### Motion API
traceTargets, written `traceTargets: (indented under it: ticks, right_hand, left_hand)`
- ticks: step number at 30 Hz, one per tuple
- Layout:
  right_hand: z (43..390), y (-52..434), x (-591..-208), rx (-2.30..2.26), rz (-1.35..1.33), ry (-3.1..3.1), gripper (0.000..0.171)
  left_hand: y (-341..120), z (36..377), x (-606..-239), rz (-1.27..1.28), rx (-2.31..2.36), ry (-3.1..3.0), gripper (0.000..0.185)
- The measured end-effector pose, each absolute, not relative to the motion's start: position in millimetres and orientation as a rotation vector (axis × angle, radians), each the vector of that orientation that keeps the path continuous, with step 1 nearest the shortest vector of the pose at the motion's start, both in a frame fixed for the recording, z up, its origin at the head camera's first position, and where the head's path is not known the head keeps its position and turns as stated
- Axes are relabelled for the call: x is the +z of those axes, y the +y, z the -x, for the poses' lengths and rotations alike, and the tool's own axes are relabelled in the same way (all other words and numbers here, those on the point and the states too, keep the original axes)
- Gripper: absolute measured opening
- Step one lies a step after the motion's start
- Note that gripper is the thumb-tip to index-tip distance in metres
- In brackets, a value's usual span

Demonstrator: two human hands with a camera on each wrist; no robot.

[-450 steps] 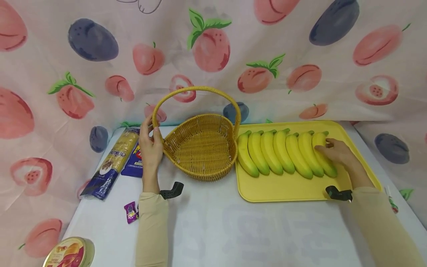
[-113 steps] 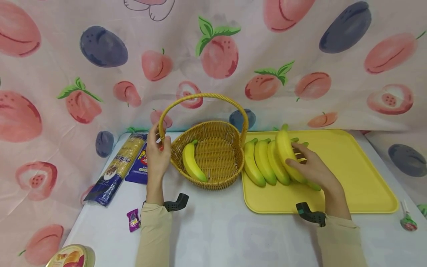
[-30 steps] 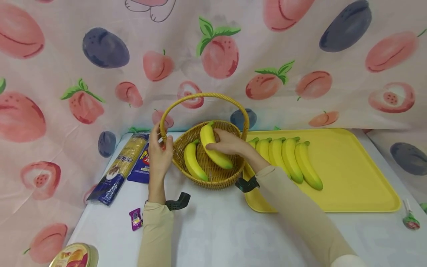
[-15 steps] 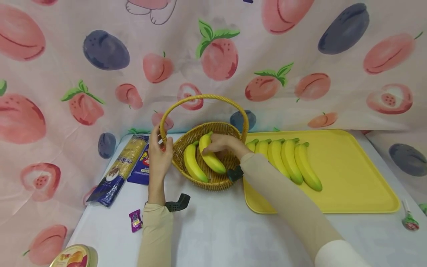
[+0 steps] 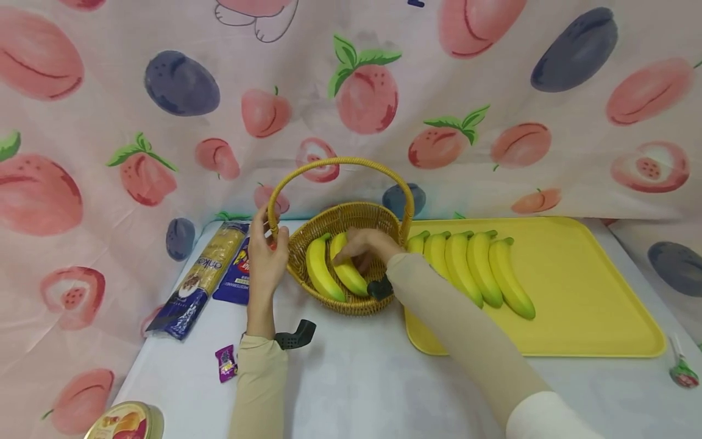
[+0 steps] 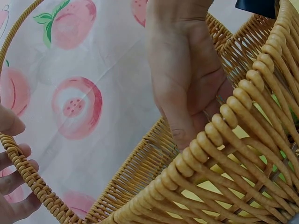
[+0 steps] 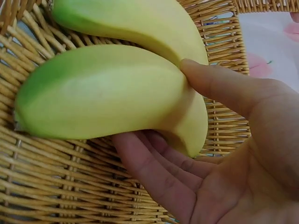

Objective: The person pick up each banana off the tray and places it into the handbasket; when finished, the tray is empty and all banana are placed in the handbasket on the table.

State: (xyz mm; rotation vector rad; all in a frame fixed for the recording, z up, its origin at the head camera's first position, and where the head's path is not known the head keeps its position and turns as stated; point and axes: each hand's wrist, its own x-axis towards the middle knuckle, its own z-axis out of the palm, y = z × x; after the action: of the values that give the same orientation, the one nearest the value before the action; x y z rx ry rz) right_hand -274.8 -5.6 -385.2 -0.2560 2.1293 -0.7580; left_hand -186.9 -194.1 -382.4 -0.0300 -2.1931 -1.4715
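Observation:
A wicker basket (image 5: 351,305) with a tall handle (image 5: 340,163) stands on the table beside a yellow tray (image 5: 576,305). My left hand (image 5: 269,259) grips the handle's base (image 6: 28,175) at the basket's left side. My right hand (image 5: 364,247) reaches into the basket and holds a banana (image 5: 348,274) (image 7: 103,93) between thumb and fingers, low against the weave. Another banana (image 5: 320,274) (image 7: 135,21) lies beside it on the left. Several bananas (image 5: 477,271) lie in a row on the tray's left part.
Two snack packets (image 5: 203,280) lie left of the basket, a small purple candy (image 5: 225,363) sits near my left forearm, and a round tin (image 5: 126,424) is at the front left corner. A lollipop (image 5: 682,372) lies at the far right. A fruit-print cloth (image 5: 493,91) hangs behind.
My right hand carried a banana from the tray into the basket and has lowered it beside the first one. The left hand stayed on the handle.

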Motion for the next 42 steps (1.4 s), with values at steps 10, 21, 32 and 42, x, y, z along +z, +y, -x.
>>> traceTargets:
  ticks: [10, 21, 32, 42]
  right_hand:
    - [271.4, -9.8, -389.7, -0.775, 0.260, 2.108, 0.106]
    - [266.6, 10.9, -378.2, -0.926, 0.423, 2.214, 0.067]
    - [245.8, 42.4, -374.3, -1.172, 0.586, 2.468, 0.038]
    - [212.9, 79.3, -385.3, -1.467, 0.549, 2.552, 0.026]
  left_hand:
    - [-189.4, 186.7, -383.0, 0.046, -1.483, -2.184, 0.050]
    - [-181.1, 173.0, -361.1, 0.012, -1.495, -2.206, 0.050]
    - [-187.8, 179.8, -371.6, 0.019, -1.485, -2.199, 0.051]
    - [-192.0, 187.8, -384.5, 0.030, -1.444, -2.200, 0.052]
